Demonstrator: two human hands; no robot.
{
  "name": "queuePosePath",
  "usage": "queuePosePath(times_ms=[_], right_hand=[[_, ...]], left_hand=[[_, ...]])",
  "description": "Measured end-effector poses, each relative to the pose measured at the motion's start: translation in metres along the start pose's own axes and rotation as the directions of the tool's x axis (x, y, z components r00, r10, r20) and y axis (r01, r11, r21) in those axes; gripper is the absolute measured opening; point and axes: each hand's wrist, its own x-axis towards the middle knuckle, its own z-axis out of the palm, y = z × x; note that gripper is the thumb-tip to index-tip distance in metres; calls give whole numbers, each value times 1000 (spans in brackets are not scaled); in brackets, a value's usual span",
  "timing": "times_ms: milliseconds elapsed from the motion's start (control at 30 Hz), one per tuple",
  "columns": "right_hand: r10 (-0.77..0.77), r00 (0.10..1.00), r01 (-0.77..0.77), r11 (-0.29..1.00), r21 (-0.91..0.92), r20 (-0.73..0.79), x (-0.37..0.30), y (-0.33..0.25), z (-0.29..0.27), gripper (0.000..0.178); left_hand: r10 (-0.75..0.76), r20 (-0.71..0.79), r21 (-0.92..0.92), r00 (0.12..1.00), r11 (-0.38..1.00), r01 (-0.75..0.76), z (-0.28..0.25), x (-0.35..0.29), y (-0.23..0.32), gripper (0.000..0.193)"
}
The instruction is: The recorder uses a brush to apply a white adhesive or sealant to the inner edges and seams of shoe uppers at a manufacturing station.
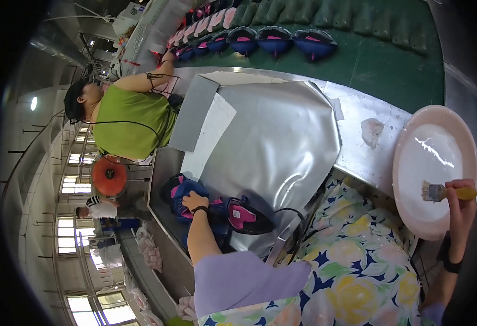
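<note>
My left hand (196, 201) is closed on a blue shoe upper (181, 191) in a small pile at the left end of the silver-covered work surface. Beside it lies a dark shoe upper with a pink lining (242, 215) and a small white label. At the right, my right hand (460, 206) grips a flat paintbrush (435, 192) by its yellow handle. Its pale bristles are over a pink basin (457, 120) holding milky white liquid. I cannot tell whether the bristles touch the liquid.
A green conveyor belt (369, 81) across the far side carries blue-and-pink shoe uppers (275, 42), pink pieces (215, 20) and dark green foot-shaped forms (347, 16). A grey box (194, 114) and a crumpled white cloth (372, 131) are nearby. A co-worker in green (135, 117) reaches toward the belt.
</note>
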Motion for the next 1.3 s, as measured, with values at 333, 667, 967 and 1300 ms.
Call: queuePosePath(times_ms=[333, 667, 967, 1300], right_hand=[[-102, 995, 101, 992, -74, -2, -33, 5, -3, 7], [-85, 996, 85, 995, -44, -3, -16, -14, 6, 9], [-62, 996, 62, 998, 3, -59, -15, -33, 22, 14], [-90, 992, 85, 994, -67, -88, 37, 1, 25, 23]], left_hand=[[-624, -96, -800, 776, 512, 312, -17, 25, -14, 100], [102, -560, -827, 822, -14, -562, -59, -17, 102, 90], [955, 159, -976, 251, 191, -109, -93, -186, 249, 78], [751, -332, 133, -571, -561, -817, -142, -233, 281, 54]])
